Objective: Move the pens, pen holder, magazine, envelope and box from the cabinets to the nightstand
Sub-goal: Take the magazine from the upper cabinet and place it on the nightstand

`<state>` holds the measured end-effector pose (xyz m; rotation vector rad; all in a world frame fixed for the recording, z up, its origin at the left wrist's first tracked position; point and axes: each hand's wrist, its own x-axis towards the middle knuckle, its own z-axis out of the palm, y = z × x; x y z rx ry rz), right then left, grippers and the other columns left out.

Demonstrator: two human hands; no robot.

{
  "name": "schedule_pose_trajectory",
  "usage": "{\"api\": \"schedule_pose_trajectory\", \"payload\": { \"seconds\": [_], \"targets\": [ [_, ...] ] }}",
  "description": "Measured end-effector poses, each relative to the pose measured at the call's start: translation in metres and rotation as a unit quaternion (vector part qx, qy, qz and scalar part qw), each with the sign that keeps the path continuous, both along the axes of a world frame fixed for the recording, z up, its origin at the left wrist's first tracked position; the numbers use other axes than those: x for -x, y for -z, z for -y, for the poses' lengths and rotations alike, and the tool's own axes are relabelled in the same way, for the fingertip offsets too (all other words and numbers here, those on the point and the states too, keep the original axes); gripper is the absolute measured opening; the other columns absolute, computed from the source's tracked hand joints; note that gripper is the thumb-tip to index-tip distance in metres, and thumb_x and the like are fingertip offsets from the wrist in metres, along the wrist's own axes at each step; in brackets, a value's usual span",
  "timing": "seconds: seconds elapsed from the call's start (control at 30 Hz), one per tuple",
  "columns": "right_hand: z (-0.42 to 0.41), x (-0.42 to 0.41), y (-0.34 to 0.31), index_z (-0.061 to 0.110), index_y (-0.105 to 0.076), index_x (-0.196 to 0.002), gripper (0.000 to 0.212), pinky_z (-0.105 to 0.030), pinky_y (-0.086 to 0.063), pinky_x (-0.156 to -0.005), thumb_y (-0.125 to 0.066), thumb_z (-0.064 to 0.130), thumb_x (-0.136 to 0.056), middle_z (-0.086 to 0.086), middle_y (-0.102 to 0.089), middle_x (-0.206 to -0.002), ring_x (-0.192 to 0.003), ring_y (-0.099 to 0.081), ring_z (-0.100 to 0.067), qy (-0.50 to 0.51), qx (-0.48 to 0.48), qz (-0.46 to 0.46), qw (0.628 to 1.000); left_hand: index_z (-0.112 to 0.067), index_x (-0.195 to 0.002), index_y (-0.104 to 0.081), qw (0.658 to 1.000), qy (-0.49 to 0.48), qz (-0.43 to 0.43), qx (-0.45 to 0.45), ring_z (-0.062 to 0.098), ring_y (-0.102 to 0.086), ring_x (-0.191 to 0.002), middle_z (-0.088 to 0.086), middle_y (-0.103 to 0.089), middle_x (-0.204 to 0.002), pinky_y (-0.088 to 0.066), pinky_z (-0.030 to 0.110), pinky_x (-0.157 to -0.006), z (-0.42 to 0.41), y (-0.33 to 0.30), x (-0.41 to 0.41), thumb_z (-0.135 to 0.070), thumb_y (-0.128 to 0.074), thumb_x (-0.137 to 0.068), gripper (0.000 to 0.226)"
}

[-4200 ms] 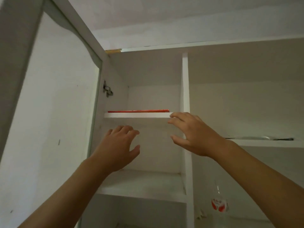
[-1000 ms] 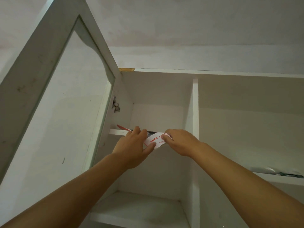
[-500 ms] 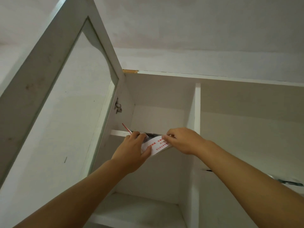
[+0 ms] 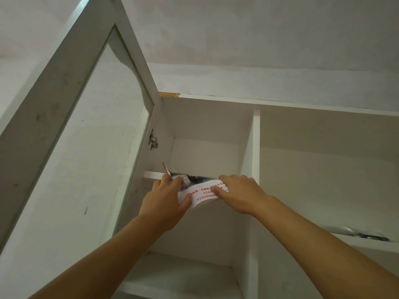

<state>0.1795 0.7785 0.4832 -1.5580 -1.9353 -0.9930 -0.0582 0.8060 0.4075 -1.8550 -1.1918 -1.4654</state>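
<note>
A magazine (image 4: pixel 201 194) with a white cover and red print hangs halfway over the front edge of the top shelf (image 4: pixel 152 174) in the left cabinet compartment, bending downward. My left hand (image 4: pixel 165 200) grips its left part, thumb under the cover. My right hand (image 4: pixel 237 193) pinches its right edge near the divider. A red corner of the magazine sticks up at the shelf's left. A flat dark and silvery item (image 4: pixel 362 235), which I cannot identify, lies on the right compartment's shelf.
The glass-panelled cabinet door (image 4: pixel 71 117) stands open at the left, close to my left arm. A vertical divider (image 4: pixel 255 147) separates the two compartments. A lower shelf (image 4: pixel 183 275) lies beneath my arms. The ceiling is just above the cabinet.
Both hands went from reaching below the shelf to gripping the magazine. Over the last second it has slid further out over the shelf edge and bends down more.
</note>
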Motion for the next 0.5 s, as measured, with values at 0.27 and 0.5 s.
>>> {"api": "schedule_pose_trajectory", "payload": {
  "seconds": [0.27,0.5],
  "targets": [
    [0.026,0.002,0.005,0.038,-0.049,-0.148,0.063,-0.043,-0.053,-0.093,-0.036,0.075,-0.098,0.004,-0.054,-0.132,-0.117,-0.048,-0.017,-0.038,0.011,-0.027,0.999,-0.031,-0.155,-0.028,0.995,0.048,0.038,0.083,0.013,-0.054,-0.096,0.005,-0.048,-0.143,-0.046,0.020,-0.062,-0.001,-0.004,0.001,-0.058,-0.039,-0.103,0.060],
    [0.021,-0.005,-0.005,0.042,-0.044,-0.145,0.089,-0.043,-0.060,-0.086,-0.037,0.097,-0.076,0.008,-0.067,-0.119,-0.097,-0.066,-0.016,0.002,0.068,-0.063,0.996,-0.035,-0.156,-0.026,0.992,0.073,0.052,0.088,0.017,-0.066,-0.102,0.001,-0.045,-0.149,-0.064,0.030,-0.072,-0.009,0.003,-0.002,-0.061,-0.043,-0.100,0.064]
  ]
}}
